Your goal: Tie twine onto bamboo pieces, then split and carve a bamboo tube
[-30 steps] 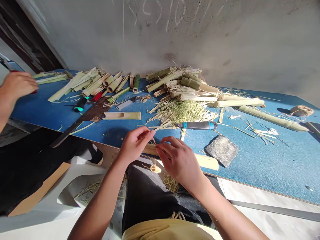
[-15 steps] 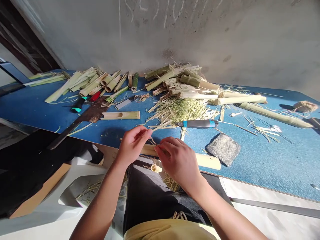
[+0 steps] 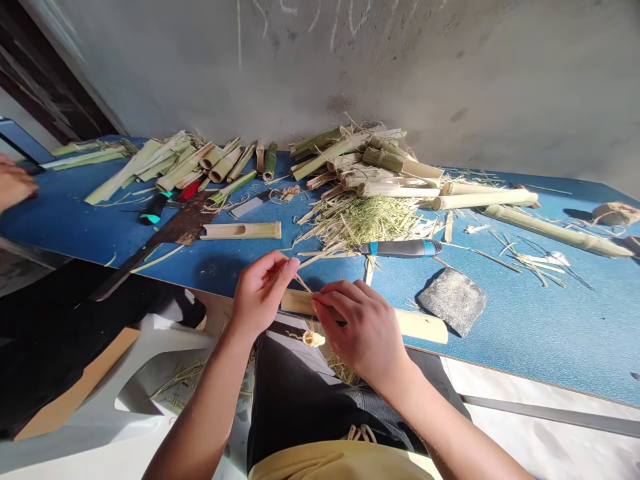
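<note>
Along the long blue laminate table (image 3: 520, 340), a pale hollow bamboo tube (image 3: 423, 327) rests across the near edge, light, stiff and smooth, best taken around its middle, where the right hand (image 3: 360, 327) grasps it. The left hand (image 3: 260, 293) pinches a thin, springy bamboo sliver (image 3: 303, 283).

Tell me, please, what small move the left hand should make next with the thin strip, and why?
Probably the left hand should pull the thin bamboo strip gently and slowly away from the bamboo tube. Its fingertips pinch the strip, whose other end seems to reach the tube under the right hand, and that hand's fingers are around the tube, so the tube looks held steady.
</note>
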Demonstrator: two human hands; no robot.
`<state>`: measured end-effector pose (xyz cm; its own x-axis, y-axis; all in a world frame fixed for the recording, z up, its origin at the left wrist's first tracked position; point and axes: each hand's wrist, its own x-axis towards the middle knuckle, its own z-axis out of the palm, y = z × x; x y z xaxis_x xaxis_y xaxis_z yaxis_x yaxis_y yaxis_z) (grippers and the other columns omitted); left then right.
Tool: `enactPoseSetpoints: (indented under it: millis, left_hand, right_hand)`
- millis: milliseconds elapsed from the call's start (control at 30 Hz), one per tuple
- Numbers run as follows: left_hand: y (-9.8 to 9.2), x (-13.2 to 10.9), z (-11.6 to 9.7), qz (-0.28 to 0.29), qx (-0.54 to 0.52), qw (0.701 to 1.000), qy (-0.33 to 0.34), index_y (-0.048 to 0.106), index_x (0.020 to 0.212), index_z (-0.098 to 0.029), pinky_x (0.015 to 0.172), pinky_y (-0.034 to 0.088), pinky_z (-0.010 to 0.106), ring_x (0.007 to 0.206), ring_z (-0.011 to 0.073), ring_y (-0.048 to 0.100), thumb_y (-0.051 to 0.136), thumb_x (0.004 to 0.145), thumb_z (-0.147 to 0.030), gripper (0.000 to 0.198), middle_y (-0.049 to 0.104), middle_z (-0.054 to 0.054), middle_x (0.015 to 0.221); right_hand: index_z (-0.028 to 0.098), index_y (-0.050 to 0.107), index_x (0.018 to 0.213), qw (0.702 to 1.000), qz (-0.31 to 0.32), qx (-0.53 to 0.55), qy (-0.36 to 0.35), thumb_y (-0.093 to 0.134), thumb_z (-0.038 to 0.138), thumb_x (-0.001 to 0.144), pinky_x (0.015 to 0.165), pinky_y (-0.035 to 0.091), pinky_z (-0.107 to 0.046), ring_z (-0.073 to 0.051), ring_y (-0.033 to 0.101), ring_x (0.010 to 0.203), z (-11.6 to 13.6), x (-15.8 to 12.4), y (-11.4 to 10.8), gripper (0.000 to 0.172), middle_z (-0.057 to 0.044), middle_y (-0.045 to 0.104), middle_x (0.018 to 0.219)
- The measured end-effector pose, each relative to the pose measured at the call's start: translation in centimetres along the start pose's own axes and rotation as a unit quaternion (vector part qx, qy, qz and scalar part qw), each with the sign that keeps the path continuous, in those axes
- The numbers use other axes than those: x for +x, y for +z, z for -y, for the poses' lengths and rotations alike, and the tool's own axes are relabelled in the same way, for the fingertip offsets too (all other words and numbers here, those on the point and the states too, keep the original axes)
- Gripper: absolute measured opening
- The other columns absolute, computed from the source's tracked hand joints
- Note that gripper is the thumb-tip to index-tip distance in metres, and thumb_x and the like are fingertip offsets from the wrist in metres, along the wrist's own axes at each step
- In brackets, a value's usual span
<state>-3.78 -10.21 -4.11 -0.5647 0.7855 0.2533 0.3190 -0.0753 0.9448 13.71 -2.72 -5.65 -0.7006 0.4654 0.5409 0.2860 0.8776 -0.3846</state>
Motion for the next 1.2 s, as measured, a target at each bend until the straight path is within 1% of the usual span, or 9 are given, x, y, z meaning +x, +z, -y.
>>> enactPoseSetpoints:
  millis: [100,233,400,567,700,767,867,1000,1200]
  left_hand:
    - [0.0,-0.4,-0.1,-0.018,-0.005,1.0,-0.001,0.061,0.074,-0.021,0.062,0.045,0.025,0.065,0.0143,0.052,0.067,0.091,-0.063,0.046,0.058,0.0,0.068]
    - [0.2,-1.1,-0.3,-0.021,0.016,1.0,0.009,0.06,0.075,-0.022,0.06,0.044,0.026,0.066,0.0155,0.05,0.064,0.092,-0.067,0.048,0.055,0.001,0.067]
    - [0.3,-1.7,-1.1,-0.004,0.031,0.999,0.041,0.06,0.075,-0.022,0.058,0.04,0.026,0.065,0.0155,0.046,0.061,0.096,-0.061,0.045,0.05,0.0,0.066]
    - [0.4,-1.5,-1.2,0.001,-0.004,0.999,0.038,0.062,0.075,-0.022,0.059,0.041,0.025,0.064,0.0143,0.047,0.065,0.096,-0.055,0.04,0.051,-0.001,0.067]
    - [0.2,-1.4,-0.7,0.002,-0.026,0.999,0.026,0.063,0.076,-0.021,0.059,0.042,0.024,0.064,0.013,0.049,0.067,0.096,-0.053,0.037,0.055,-0.002,0.068]
    - [0.1,-1.3,-0.5,0.001,-0.029,0.999,0.023,0.064,0.077,-0.021,0.06,0.042,0.023,0.065,0.0127,0.05,0.068,0.096,-0.053,0.037,0.057,-0.001,0.069]
    - [0.2,-1.2,-0.3,0.003,-0.025,1.0,0.018,0.064,0.077,-0.021,0.06,0.042,0.023,0.065,0.0129,0.05,0.067,0.096,-0.054,0.038,0.056,-0.001,0.069]
    - [0.5,-1.2,-0.5,0.006,-0.012,1.0,0.02,0.063,0.076,-0.02,0.06,0.041,0.023,0.064,0.013,0.048,0.067,0.096,-0.054,0.039,0.053,-0.001,0.067]
    - [0.6,-1.0,-1.1,0.008,-0.007,0.999,0.032,0.062,0.075,-0.02,0.061,0.042,0.022,0.065,0.0127,0.051,0.066,0.096,-0.047,0.035,0.056,-0.001,0.068]
  right_hand:
    - [0.022,0.079,0.099,1.0,-0.005,-0.007,0.001,0.062,0.028,0.105,0.074,0.047,-0.036,-0.02,0.064,0.082,0.2,-0.2,0.1,0.019,-0.005,0.079,0.103]
    - [0.022,0.078,0.093,0.999,-0.019,-0.018,0.02,0.062,0.031,0.106,0.074,0.046,-0.035,-0.02,0.064,0.082,0.4,-0.3,0.5,0.022,-0.005,0.079,0.098]
    - [0.023,0.075,0.091,0.999,-0.015,-0.009,0.038,0.064,0.029,0.104,0.072,0.043,-0.035,-0.02,0.064,0.08,0.5,-0.2,0.6,0.018,-0.004,0.077,0.093]
    - [0.024,0.073,0.101,0.998,-0.004,0.018,0.065,0.067,0.026,0.101,0.068,0.041,-0.034,-0.019,0.062,0.074,0.6,0.1,0.1,0.006,-0.001,0.074,0.086]
    - [0.024,0.073,0.097,0.998,0.011,0.045,0.046,0.064,0.021,0.102,0.073,0.044,-0.033,-0.019,0.065,0.08,0.5,-0.1,-0.2,0.011,-0.002,0.077,0.094]
    - [0.022,0.074,0.106,0.999,0.001,0.037,0.03,0.061,0.021,0.102,0.076,0.047,-0.034,-0.021,0.067,0.085,0.4,-0.3,-0.2,0.013,-0.005,0.078,0.101]
    - [0.02,0.071,0.119,0.999,-0.014,0.037,0.028,0.063,0.026,0.102,0.077,0.048,-0.035,-0.023,0.069,0.087,0.4,-0.4,-0.2,0.02,-0.006,0.078,0.1]
    - [0.022,0.073,0.106,0.997,-0.011,0.071,0.042,0.064,0.026,0.103,0.072,0.046,-0.03,-0.018,0.07,0.081,0.4,0.0,-0.1,0.01,-0.003,0.076,0.096]
    - [0.022,0.076,0.097,0.998,-0.026,0.051,0.03,0.066,0.021,0.102,0.074,0.047,-0.03,-0.017,0.07,0.082,0.1,0.0,0.3,0.012,-0.002,0.078,0.1]
